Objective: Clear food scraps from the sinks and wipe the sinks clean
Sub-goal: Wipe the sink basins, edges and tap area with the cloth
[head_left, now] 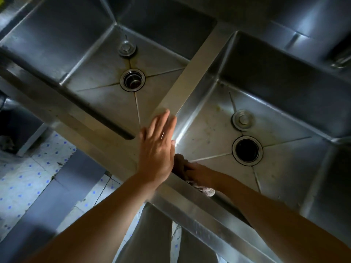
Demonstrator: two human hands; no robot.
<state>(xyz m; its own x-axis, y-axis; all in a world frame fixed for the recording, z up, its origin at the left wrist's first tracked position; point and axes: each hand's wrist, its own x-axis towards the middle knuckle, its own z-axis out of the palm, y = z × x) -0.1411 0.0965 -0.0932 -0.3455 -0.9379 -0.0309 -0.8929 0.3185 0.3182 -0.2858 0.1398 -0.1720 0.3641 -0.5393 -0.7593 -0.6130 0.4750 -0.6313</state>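
At the near-left corner of the right sink [296, 168], the right hand [197, 174] grips a wiping cloth [208, 191] against the wall. On the divider rim [191, 73] the left hand [157, 149] lies flat and released, likely as a brace.

A single head-worn wide-angle view looks steeply down from close above the front rim [106, 128] of a double stainless-steel sink, facing its back wall, tilted so the dividing ledge [191, 73] runs diagonally.

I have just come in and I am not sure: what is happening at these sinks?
A person is cleaning two steel sinks. The left hand rests flat on the divider. The right hand presses a cloth against the near wall of the right sink. Both stoppers lie beside their open drains.
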